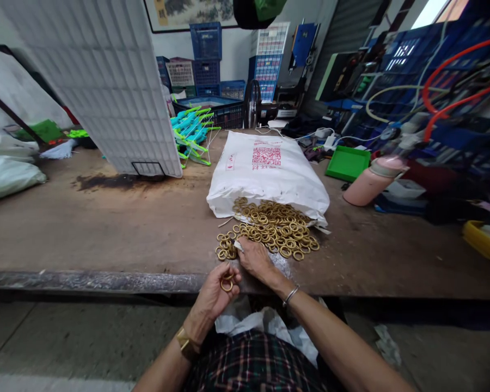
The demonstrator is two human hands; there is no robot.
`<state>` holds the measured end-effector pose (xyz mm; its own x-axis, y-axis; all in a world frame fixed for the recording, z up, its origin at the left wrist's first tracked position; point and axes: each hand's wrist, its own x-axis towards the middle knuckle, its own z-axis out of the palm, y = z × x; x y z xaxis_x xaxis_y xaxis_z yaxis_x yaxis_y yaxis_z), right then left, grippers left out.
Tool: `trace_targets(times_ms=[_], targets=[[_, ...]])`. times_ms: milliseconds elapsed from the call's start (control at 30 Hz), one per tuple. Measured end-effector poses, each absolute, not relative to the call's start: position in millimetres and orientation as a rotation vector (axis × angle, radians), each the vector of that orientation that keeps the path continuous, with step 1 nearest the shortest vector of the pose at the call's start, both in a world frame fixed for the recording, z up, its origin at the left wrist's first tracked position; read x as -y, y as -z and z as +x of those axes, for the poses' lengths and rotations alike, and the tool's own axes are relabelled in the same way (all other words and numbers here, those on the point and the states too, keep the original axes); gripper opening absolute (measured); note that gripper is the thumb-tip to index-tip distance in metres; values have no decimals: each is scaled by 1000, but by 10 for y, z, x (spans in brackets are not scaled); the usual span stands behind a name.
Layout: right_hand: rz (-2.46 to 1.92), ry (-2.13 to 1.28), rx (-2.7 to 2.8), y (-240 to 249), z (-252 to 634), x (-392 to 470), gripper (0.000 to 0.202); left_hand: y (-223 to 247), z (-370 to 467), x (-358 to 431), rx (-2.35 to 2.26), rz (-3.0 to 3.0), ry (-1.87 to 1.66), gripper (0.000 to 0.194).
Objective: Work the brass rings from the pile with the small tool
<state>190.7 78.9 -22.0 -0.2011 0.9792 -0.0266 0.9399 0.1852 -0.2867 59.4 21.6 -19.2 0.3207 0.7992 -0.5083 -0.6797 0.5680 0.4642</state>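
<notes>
- Left hand (212, 296): fingers (237, 278) curled nearly closed around a couple of gold-coloured rings (227, 291), which hang at the fingertips.
- Right hand (256, 261): fingers touch the left edge of the ring pile (283, 233); partly hidden, so I can't tell whether they grip any.
- The pile lies toward two o'clock from both sets of fingers, on the counter (147, 234).
- At the pile's twelve o'clock, rings spill from the open white sack (265, 177).

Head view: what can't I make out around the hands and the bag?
In the head view:
Rings deeper in the white bag: hidden by its upper side.
Exact number of rings in the left hand: partly hidden by its curled grip.
What lies under the right hand: hidden by the hand itself.
</notes>
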Motion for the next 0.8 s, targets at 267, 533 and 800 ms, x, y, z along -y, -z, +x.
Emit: trace_targets(times_ms=[267, 533, 800], targets=[[-1706, -788, 1825, 247, 2044, -745, 13, 166, 619, -224, -839, 358, -1012, 28], [-1028, -1934, 947, 9, 2165, -375, 28, 167, 740, -248, -956, 642, -1008, 45], [-781, -2132, 737, 41, 2154, -305, 26, 131, 797, -241, -881, 685, -937, 35]])
